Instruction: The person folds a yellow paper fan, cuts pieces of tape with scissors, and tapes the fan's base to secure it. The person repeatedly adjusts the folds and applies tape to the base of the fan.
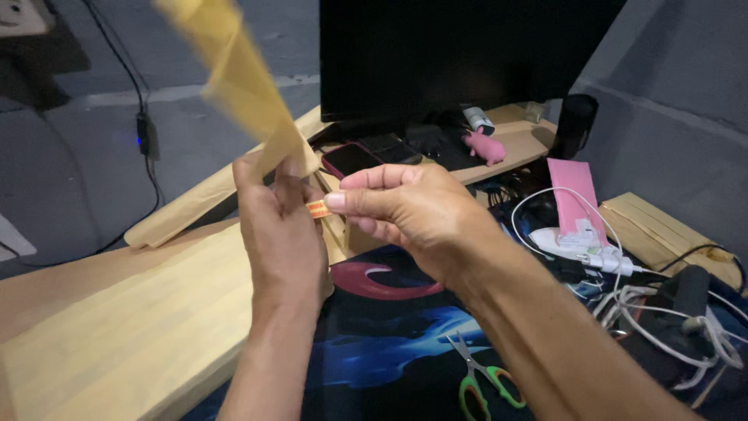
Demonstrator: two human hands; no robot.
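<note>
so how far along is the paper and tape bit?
Done: nothing finished shows. In hand: the left hand holds a tan paper strip upright, while the right hand pinches a small orange piece at its lower end. Left: the scissors lie untouched on the dark mat.

paper strip (234,70) tan | scissors (479,382) green-orange | pig figure (485,146) pink

A home desk corner, by the look of it: a pale wooden desk (117,327) carries a dark monitor (460,54) on a raised shelf, a phone (348,158), a pink toy pig (487,146), tangled white charger cables (623,288), green-handled scissors (479,382) and a colourful desk mat (389,343).
</note>
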